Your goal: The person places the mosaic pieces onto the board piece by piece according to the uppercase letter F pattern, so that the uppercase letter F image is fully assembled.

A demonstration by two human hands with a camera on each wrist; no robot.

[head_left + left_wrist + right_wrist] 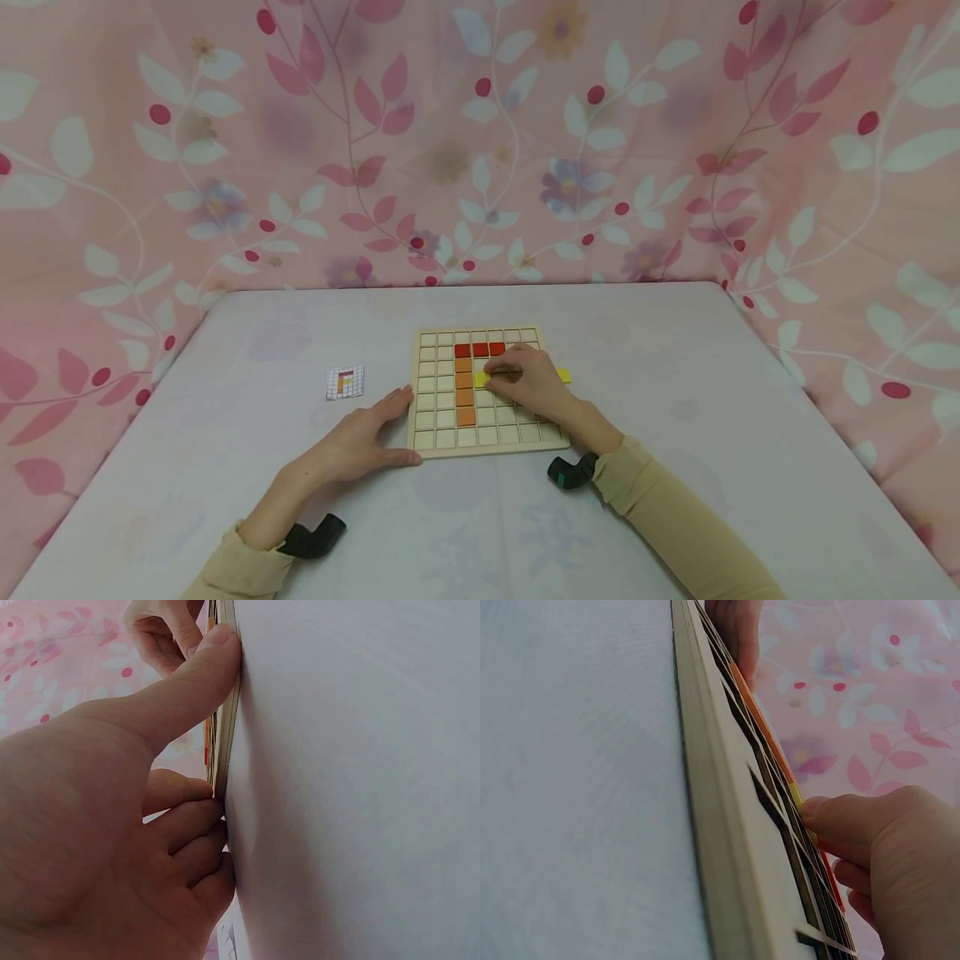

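Observation:
A wooden grid board (437,439) lies flat on the table. Red tiles (480,350) form a short row near its far side, and an orange column of tiles (465,381) runs down toward the front. My right hand (534,385) is over the board, its thumb and forefinger pinching a yellow tile (481,380) right beside the orange column. Another yellow tile (565,377) shows past the right hand, at the board's right edge. My left hand (358,442) rests against the board's near left corner, fingers along the left edge and thumb (216,656) at the front edge.
A small card (345,382) printed with a grid and a coloured pattern lies left of the board. The table (262,350) has a pale cloth, and a pink floral curtain (480,167) hangs behind it. Black wrist mounts (315,537) sit below both hands.

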